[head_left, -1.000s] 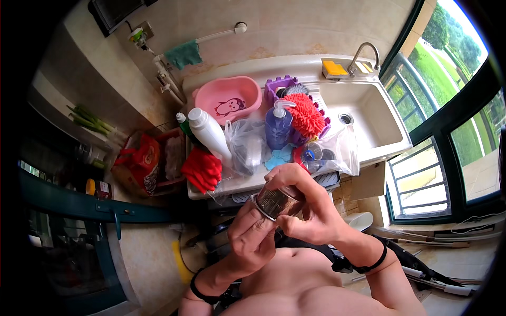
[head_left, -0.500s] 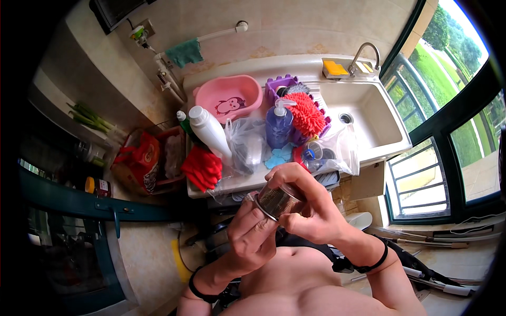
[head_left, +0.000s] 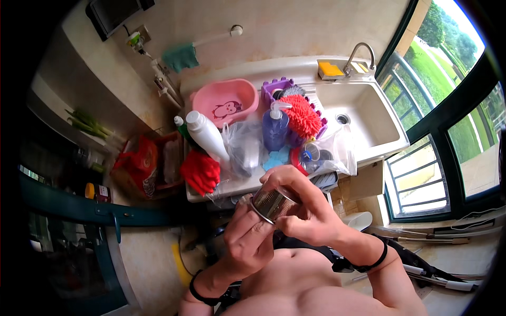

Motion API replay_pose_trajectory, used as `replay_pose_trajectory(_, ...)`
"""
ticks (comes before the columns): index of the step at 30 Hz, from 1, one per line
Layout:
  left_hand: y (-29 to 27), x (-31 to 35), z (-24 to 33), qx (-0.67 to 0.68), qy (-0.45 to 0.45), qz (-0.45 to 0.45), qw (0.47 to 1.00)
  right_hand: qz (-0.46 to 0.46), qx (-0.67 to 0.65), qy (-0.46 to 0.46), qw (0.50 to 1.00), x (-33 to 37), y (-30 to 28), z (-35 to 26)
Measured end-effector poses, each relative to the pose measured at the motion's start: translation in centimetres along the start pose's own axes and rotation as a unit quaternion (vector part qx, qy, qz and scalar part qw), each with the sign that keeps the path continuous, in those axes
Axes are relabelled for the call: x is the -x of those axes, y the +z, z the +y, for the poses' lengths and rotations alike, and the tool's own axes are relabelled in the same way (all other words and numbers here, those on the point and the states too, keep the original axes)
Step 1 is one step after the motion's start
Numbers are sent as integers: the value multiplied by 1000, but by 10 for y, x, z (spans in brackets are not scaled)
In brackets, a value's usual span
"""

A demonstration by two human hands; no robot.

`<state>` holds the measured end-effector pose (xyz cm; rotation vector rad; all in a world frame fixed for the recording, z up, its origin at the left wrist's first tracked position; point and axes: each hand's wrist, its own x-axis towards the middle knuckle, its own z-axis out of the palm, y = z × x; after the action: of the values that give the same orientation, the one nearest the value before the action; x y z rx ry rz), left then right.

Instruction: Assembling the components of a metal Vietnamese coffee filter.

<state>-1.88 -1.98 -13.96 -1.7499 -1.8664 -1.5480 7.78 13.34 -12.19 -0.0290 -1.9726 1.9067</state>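
Note:
Both hands come together in front of my belly around a small metal strainer cup point(head_left: 274, 203) with a finely perforated wall and a shiny rim. My right hand point(head_left: 311, 208) grips its right side, the index finger curled over the top and the thumb at the lower edge. On the other side, the bent fingers of my left hand point(head_left: 246, 239) press against the rim. The cup lies tilted, its rim towards my left hand. A small pale bit shows at the left fingertips, too small to name. Parts of the cup are hidden behind my fingers.
Beyond my hands is a white counter with a sink point(head_left: 363, 118) and tap point(head_left: 361, 55). On it stand a pink basin point(head_left: 226, 100), a white bottle point(head_left: 208, 134), a blue pump bottle point(head_left: 275, 129), red gloves point(head_left: 200, 173) and a purple basket point(head_left: 276, 87). A window point(head_left: 416, 179) is at right.
The strainer cup has turned slightly, so more of its perforated inside shows. Both hands keep their hold with small finger shifts, and the view has moved a little.

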Motion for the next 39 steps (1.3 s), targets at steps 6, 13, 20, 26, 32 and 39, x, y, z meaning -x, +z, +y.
replay_pose_trajectory(6,-1,-4,-3,11,-26,-1,1000,-9,-19,-41,999,-5,-8,2)
replay_pose_trajectory(13,-5,-2,-3,112,-102,-20,988,-40,54,-100,993,-7,-21,-4)
replay_pose_trajectory(20,-19,1,-2,310,-240,-133,910,-116,127,-193,966,-14,-42,-11)
replay_pose_trajectory(26,-11,18,-9,482,-363,-127,787,-147,111,-218,959,-20,-45,-13)
replay_pose_trajectory(32,4,7,1,51,-67,2,996,-155,107,-198,962,-23,-46,-10)
replay_pose_trajectory(39,5,19,0,267,-226,-34,936,-144,112,-184,966,-23,-47,-11)
